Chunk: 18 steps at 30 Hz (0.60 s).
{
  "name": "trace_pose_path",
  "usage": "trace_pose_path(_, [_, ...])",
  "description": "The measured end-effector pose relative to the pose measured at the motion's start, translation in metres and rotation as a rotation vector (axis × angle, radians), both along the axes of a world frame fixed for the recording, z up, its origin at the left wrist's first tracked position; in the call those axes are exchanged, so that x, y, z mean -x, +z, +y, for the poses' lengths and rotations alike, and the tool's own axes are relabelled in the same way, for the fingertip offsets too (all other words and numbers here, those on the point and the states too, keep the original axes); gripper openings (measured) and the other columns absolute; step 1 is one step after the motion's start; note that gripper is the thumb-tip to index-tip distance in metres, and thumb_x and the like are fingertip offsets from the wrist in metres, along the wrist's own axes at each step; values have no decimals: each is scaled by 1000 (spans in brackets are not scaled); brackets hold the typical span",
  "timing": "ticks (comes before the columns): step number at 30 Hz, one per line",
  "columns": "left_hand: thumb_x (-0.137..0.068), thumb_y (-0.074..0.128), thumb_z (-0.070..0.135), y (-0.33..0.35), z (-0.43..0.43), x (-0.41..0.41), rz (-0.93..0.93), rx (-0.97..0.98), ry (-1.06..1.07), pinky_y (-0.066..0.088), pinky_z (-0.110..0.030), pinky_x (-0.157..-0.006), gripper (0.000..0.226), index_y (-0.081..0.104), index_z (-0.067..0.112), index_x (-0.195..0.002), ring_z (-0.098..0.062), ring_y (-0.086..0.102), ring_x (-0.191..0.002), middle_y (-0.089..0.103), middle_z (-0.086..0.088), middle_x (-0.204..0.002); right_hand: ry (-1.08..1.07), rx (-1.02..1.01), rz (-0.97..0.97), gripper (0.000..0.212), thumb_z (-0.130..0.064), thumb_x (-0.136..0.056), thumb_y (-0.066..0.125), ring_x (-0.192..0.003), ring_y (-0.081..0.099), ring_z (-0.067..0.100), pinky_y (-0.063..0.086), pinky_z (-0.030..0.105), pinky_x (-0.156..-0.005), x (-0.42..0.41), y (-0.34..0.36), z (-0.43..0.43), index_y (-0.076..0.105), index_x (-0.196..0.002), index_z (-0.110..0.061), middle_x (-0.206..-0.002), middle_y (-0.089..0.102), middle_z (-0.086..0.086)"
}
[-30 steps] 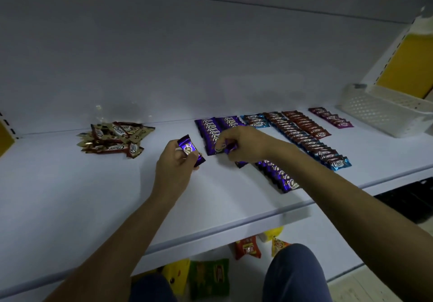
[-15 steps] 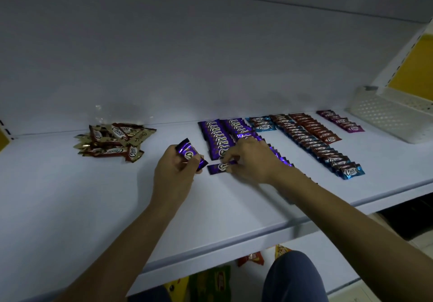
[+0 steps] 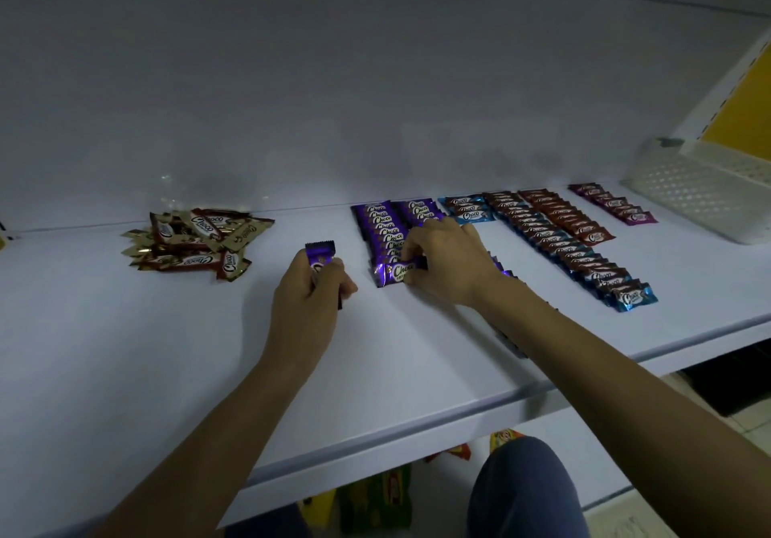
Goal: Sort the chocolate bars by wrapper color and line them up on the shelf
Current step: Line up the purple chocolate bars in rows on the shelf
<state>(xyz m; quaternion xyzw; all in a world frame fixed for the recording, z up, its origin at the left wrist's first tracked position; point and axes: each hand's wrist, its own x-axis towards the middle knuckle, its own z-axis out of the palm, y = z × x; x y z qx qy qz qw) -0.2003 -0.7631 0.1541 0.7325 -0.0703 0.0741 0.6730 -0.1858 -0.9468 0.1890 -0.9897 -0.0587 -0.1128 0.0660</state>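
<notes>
On the white shelf [image 3: 167, 362] lie rows of small chocolate bars sorted by wrapper colour. My right hand [image 3: 446, 260] pinches a purple bar [image 3: 396, 272] at the near end of the left purple row [image 3: 381, 224]. My left hand [image 3: 311, 291] holds another purple bar [image 3: 320, 254] upright, just left of that row. A second purple row [image 3: 421, 210] runs under my right hand and forearm and is mostly hidden. To the right lie a few blue bars [image 3: 469, 210], a long brown-to-blue row [image 3: 563, 245], a red row [image 3: 565, 216] and a magenta row [image 3: 613, 203].
A loose pile of gold and brown bars [image 3: 196, 241] lies at the back left. A white perforated basket [image 3: 701, 191] stands at the far right of the shelf. Snack packets [image 3: 375, 500] sit on the lower shelf beside my knee [image 3: 525, 491].
My right hand drew a purple bar from the second row to the near end of the left purple row. My left hand kept its bar and turned it more upright. The camera tilted down.
</notes>
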Motion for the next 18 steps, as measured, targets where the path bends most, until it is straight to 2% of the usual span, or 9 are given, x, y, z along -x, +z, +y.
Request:
trace_pose_path(2, [-98,49,23,-2,0,0,-4,-29,2,46,-29,-69,17,55,13,-85,-4,56,-61,65,14,-64,0,-6,4,23,-29,-82,67,-109,46,19,24,28,-83,-1,1,0,63,-104,-24,-106,57,-3])
trace_pose_path(4, [-97,53,23,-2,-2,0,-16,-161,-16,41,-23,-61,12,59,14,-92,-4,50,-55,60,14,-62,5,-12,6,23,-29,-82,68,-109,47,20,25,27,-82,-2,1,-2,63,-103,-24,-108,58,-2])
trace_pose_path(5, [-96,54,21,-2,-4,0,-17,-240,-34,40,-23,-60,12,59,11,-100,-4,51,-58,62,12,-70,9,-15,5,23,-29,-81,68,-109,48,20,25,27,-81,-2,1,-2,64,-103,-24,-108,59,-2])
trace_pose_path(7, [-95,54,19,-2,-9,-3,-1,-381,-69,45,-29,-75,25,50,5,-114,-16,61,-87,66,-3,-104,15,-15,5,23,-30,-81,68,-109,48,20,26,28,-82,-3,2,-2,64,-103,-24,-108,60,-1])
trace_pose_path(8, [-95,54,19,-1,-13,-4,15,-445,-82,45,-33,-84,27,46,4,-116,-25,60,-100,62,-10,-114,17,-14,5,23,-30,-81,68,-109,49,20,26,28,-82,-3,2,-2,64,-103,-24,-108,60,-1])
trace_pose_path(10, [-96,52,22,2,-19,-6,36,-582,-103,43,-38,-90,25,42,6,-111,-33,55,-107,58,-15,-116,18,-11,4,23,-31,-81,68,-108,49,21,26,28,-81,-4,2,-3,64,-102,-23,-107,60,-1])
trace_pose_path(12, [-96,51,24,7,-25,-7,38,-694,-110,39,-36,-89,24,42,6,-111,-33,53,-107,56,-14,-115,7,-14,4,26,-33,-80,69,-107,49,22,27,29,-81,-4,2,-4,61,-102,-22,-107,60,-1])
trace_pose_path(15, [-95,51,23,8,-30,-9,-2,-756,-103,37,-35,-89,18,38,12,-101,-32,53,-107,58,-14,-114,-17,-3,9,32,-40,-77,70,-105,50,23,29,30,-79,-6,1,-7,60,-102,-22,-106,60,1])
trace_pose_path(18, [-95,52,23,2,-30,-9,-38,-762,-84,38,-38,-93,18,40,12,-103,-33,54,-105,60,-14,-113,-35,-2,16,39,-45,-75,72,-103,50,23,30,29,-77,-6,2,-9,59,-103,-22,-106,60,1])
